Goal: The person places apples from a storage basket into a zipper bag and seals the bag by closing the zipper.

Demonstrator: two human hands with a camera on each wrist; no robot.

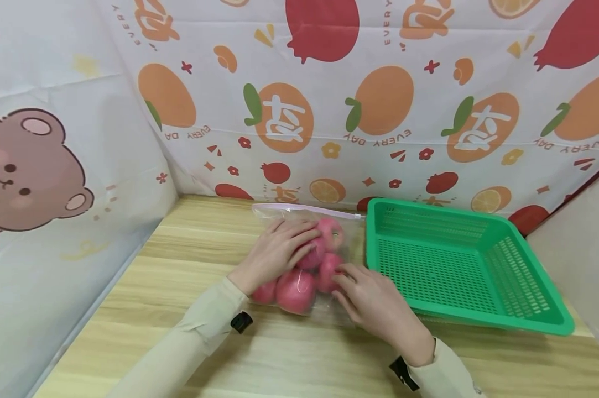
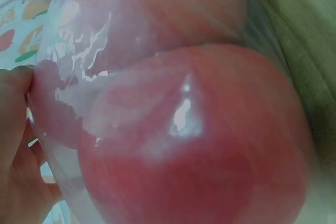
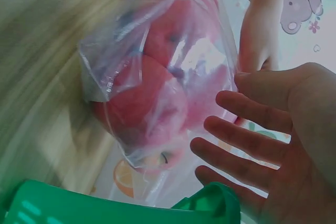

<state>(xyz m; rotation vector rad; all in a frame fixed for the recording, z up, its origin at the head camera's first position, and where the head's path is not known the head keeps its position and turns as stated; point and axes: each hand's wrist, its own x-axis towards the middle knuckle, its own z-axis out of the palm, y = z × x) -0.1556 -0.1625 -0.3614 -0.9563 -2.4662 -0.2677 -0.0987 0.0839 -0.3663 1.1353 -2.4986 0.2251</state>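
A clear zip bag point(image 1: 346, 218) with a pink slider strip lies on the table, holding several red apples point(image 1: 296, 290). Across its upper left side rests my left hand point(image 1: 279, 249), fingers extended over the apples. My right hand point(image 1: 376, 303) is at the bag's right side, its fingertips beside the right-hand apple. In the right wrist view the right hand's fingers point(image 3: 247, 124) are spread and loosely straight, close to the plastic. Apples fill most of the left wrist view through shiny film, with part of the left hand point(image 2: 18, 145) at the bag's edge.
A green perforated plastic basket point(image 1: 470, 320) stands right of the bag, close to it. Behind the wooden table point(image 1: 145, 309) hangs a fruit-print cloth point(image 1: 329, 155). A bear-print cloth point(image 1: 115, 182) covers the left side.
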